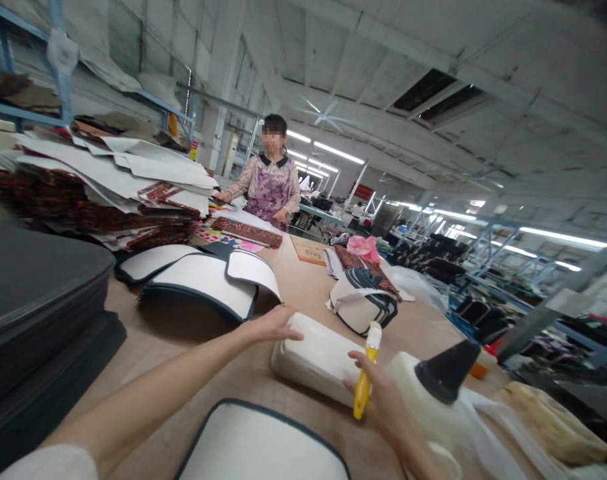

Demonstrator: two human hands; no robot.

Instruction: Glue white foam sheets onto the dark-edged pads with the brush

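A white rounded block [318, 353] lies on the brown table, between my two hands. My left hand [273, 325] reaches to its left end, fingers apart, at the edge of a curved white panel [253, 269]. At the block's right end, my right hand [378, 387] holds a brush [366, 380] with a yellow handle and pale bristles pointing up. In front of the block lies another white panel [263, 447] with a dark rim. More curved white panels with dark edges [203, 283] rest beyond my left forearm.
Dark stacked sheets [38, 300] stand at left, below piled fabric [118, 173]. A white container with a black cone [446, 373] is right of my right hand. Curved pieces [363, 303] lie beyond the block. A person [271, 180] stands across the table [298, 287].
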